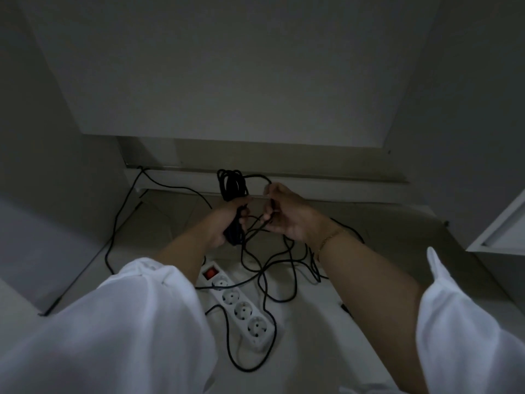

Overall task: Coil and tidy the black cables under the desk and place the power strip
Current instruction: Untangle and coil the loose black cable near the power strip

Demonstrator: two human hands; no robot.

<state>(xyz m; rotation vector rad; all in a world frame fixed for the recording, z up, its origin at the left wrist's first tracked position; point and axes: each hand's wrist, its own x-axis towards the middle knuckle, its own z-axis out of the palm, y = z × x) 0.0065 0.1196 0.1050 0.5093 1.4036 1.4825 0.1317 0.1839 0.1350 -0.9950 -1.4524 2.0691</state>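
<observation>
Black cable coil (231,183) sits in the left grip (224,224), whose fingers curl round the bundled loops above the floor (312,331). The right grip (287,214) pinches the running strand just beside it. Coiling looks about midway. The next move calls for feeding another loop from the loose cable (284,268), which lies tangled below and crosses the white power strip (241,305), not yet placed. Dim light hides the cable ends and how many cables there are.
</observation>
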